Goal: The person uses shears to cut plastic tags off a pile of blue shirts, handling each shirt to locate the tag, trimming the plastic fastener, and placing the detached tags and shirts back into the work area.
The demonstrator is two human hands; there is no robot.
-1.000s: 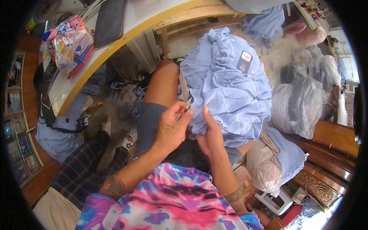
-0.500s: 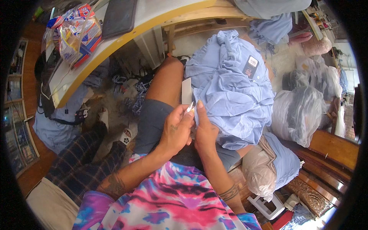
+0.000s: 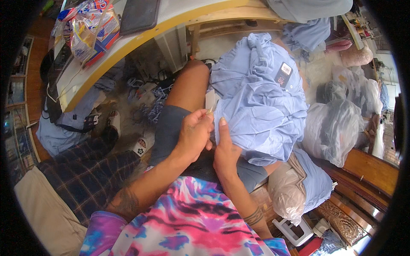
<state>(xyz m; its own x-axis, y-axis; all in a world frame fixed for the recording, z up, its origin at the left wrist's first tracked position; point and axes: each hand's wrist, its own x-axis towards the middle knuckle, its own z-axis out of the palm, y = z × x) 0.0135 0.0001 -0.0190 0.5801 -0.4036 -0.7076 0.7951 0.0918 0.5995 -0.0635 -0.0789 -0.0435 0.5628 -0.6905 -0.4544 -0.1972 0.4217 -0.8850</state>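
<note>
A light blue shirt (image 3: 260, 106) with a dark patch (image 3: 284, 73) lies bunched over my lap and right knee. My left hand (image 3: 194, 134) pinches a small thin tool at the shirt's near edge. The tool's tip sits by a small white label (image 3: 210, 100) that stands up from the cloth. My right hand (image 3: 226, 153) grips the shirt's edge just beside it, thumb pointing up, and the two hands almost touch. My bare left thigh and grey shorts (image 3: 171, 128) show under the hands.
A pale table with a yellow edge (image 3: 128, 47) curves across the upper left, bearing a bag of packaged goods (image 3: 92, 30) and a dark flat case (image 3: 139, 15). Clear plastic bags of clothing (image 3: 337, 128) pile up at right. Plaid cloth (image 3: 85, 170) lies at lower left, and sandals (image 3: 113, 121) are on the floor.
Both hands stayed together at the shirt's edge and shifted slightly. The white label now stands up above my left fingers.
</note>
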